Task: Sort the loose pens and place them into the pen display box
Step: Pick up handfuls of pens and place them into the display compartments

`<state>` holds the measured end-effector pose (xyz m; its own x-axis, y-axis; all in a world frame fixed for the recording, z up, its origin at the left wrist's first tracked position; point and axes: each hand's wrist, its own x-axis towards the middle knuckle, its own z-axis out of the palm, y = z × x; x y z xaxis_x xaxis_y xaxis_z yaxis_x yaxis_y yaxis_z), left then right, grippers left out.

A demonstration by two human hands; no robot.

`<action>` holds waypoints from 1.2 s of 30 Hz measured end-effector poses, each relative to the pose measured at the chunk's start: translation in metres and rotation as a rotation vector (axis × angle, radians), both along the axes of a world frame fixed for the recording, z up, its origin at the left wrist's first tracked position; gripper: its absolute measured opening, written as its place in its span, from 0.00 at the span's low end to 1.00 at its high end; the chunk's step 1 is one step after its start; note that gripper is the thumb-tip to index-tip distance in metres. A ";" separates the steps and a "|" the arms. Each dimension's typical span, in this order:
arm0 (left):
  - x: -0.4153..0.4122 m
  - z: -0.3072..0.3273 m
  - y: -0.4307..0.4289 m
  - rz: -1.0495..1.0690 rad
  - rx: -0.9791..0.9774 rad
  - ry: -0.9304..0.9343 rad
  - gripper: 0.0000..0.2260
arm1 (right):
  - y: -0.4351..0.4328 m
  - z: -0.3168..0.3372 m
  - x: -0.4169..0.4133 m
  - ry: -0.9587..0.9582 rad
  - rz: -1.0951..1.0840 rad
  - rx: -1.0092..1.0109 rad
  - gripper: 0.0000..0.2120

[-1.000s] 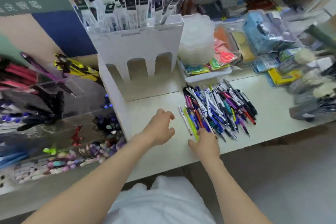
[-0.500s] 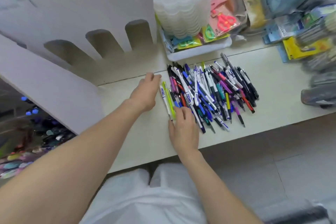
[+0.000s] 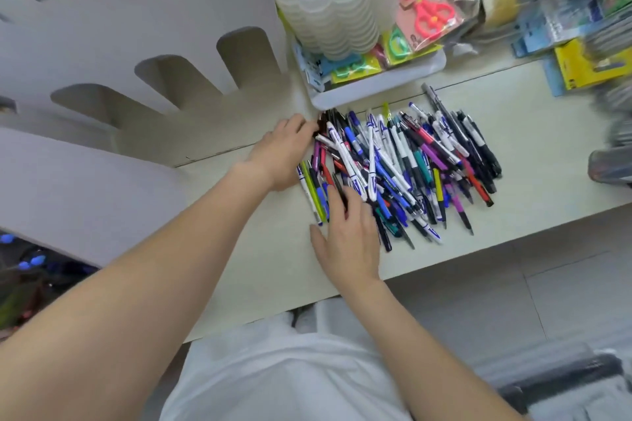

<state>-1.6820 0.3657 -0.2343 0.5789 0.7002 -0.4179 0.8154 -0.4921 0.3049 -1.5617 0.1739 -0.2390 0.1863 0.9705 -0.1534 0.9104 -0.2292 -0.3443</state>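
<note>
Table (image 3: pixel 533 161): one white box (image 3: pixel 191 10) at the far-left corner, and we count three arched slots (image 3: pixel 171 75) in its front wall. One pile of pens (image 3: pixel 410 164) lies mid-table, just right of the box and outside it. Dozens overlap, so we can't count them. One tray (image 3: pixel 383 92) sits just behind the pile. Two hands:
- Left hand (image 3: pixel 284 154) is at the pile's far-left end, fingers curled onto pen ends. We can't tell if it grips any.
- Right hand (image 3: pixel 349 236) is flat, fingers straight, resting on the near-left pens and holding nothing.
</note>
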 end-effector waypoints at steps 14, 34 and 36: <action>-0.010 0.002 -0.029 -0.191 0.063 -0.015 0.38 | -0.014 -0.011 -0.002 -0.040 0.151 0.036 0.34; -0.051 -0.001 -0.109 0.164 0.079 -0.062 0.35 | -0.039 -0.001 0.012 0.082 0.105 0.146 0.14; -0.049 0.004 -0.112 0.172 0.034 -0.007 0.38 | -0.040 0.004 0.021 0.005 -0.046 0.133 0.19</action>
